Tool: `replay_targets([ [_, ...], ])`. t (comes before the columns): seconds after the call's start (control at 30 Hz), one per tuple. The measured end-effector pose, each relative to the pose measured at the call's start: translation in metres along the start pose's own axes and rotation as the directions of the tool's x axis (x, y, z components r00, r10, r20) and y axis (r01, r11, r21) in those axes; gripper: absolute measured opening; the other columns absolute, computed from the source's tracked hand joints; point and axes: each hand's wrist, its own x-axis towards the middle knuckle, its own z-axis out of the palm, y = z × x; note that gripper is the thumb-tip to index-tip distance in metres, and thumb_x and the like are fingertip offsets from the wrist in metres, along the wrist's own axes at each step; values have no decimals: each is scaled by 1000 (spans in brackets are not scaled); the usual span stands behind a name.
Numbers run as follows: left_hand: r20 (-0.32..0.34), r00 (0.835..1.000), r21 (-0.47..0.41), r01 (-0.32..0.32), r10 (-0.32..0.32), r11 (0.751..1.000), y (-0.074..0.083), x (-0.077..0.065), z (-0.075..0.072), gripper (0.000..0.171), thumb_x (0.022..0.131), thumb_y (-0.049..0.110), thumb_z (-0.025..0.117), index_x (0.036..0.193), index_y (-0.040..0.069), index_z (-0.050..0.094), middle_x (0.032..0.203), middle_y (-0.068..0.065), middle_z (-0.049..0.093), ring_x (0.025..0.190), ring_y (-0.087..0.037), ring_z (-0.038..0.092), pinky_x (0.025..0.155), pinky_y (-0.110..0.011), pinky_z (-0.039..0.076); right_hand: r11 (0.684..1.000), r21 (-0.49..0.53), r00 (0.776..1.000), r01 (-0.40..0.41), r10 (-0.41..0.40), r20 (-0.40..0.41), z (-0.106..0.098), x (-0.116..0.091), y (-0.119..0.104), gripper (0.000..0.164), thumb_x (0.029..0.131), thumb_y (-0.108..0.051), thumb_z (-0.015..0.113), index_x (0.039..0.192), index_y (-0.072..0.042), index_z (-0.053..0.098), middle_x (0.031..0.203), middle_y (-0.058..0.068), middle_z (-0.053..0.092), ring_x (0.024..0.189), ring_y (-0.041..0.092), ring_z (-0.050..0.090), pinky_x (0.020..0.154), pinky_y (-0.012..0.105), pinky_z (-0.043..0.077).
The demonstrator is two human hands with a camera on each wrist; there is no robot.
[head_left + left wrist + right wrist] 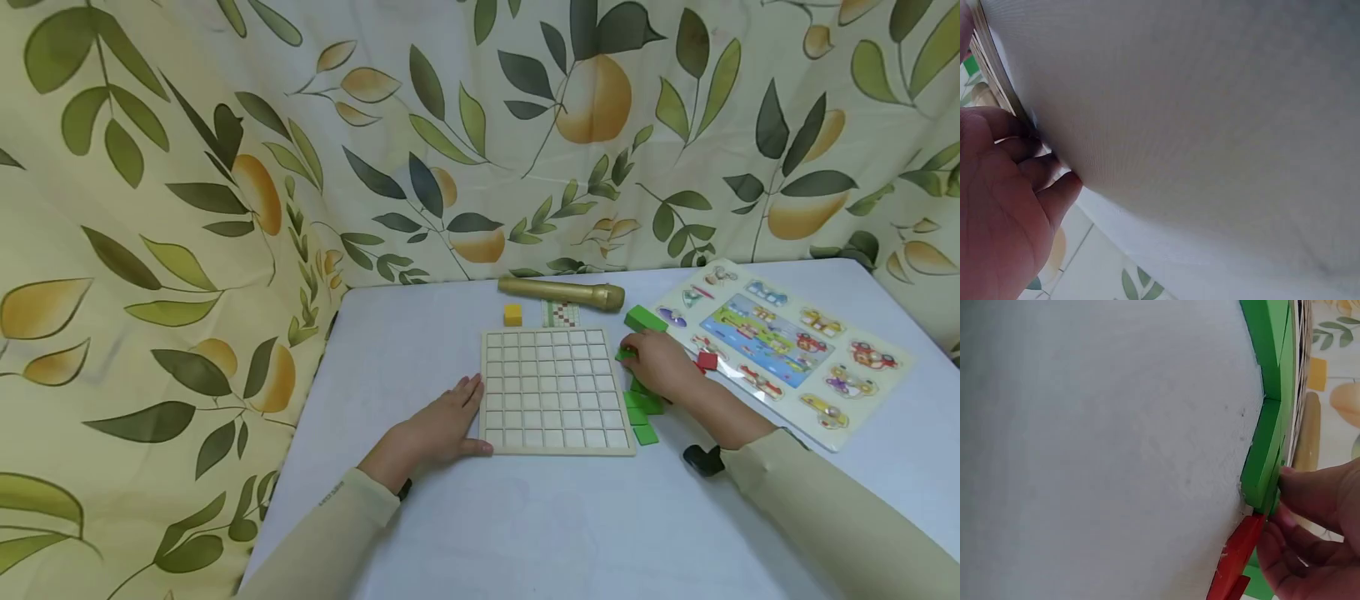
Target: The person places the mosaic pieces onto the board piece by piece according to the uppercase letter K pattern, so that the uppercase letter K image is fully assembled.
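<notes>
A pale wooden grid board (557,392) lies flat on the table, its squares bare. My left hand (444,421) rests against the board's left edge, fingers extended and thumb by the near corner; the left wrist view shows this hand (1004,200) from the palm side. At the board's right edge my right hand (663,367) pinches a small green block (624,354) between thumb and fingers. In the right wrist view the right hand (1316,519) is beside several green blocks (1261,447) and a red block (1235,556). More green blocks (643,405) lie below that hand, partly hidden.
Behind the board are a yellow block (512,315), a small patterned card (561,314) and a gold microphone (561,293). A long green block (646,318) lies beyond the right hand. On the right is a picture puzzle board (780,350), near red blocks (707,361).
</notes>
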Motion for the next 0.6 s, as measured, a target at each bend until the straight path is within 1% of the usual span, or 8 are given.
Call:
replay_targets([
  [0.1, 0, 1000, 9, 1, -1, 1000, 1, 1, 1, 109, 89, 67, 58, 160, 3, 7, 169, -7, 0, 154, -25, 1, 122, -38, 16, 999, 28, 999, -35, 35, 9, 0, 0, -2, 33, 94, -6, 69, 123, 9, 64, 113, 26, 62, 98, 35, 59, 84, 50, 53],
  [0.23, -3, 1000, 18, 7, -7, 1000, 1, 1, 0, 109, 89, 67, 58, 160, 2, 9, 169, -8, 2, 154, -25, 3, 122, -38, 17, 997, 51, 998, -59, 58, 16, -2, 2, -5, 32, 94, -5, 69, 123, 7, 65, 112, 24, 60, 93, 31, 58, 77, 43, 53],
  [0.47, -4, 1000, 42, 12, -12, 999, 1, 2, 4, 109, 88, 69, 57, 161, 2, 10, 169, -9, 3, 154, -25, 3, 122, -39, 17, 993, 115, 999, -25, 27, -21, -1, 2, 2, 23, 92, -3, 69, 115, 2, 72, 101, 16, 67, 87, 28, 58, 73, 39, 51],
  [0.6, -7, 1000, 47, 10, -9, 999, 2, 2, 4, 109, 88, 69, 57, 160, 2, 11, 169, -10, 3, 154, -25, 3, 122, -39, 17, 992, 123, 999, -4, 9, -36, -8, 0, -3, 21, 93, -3, 68, 113, 0, 73, 101, 15, 69, 86, 26, 59, 73, 38, 50],
])
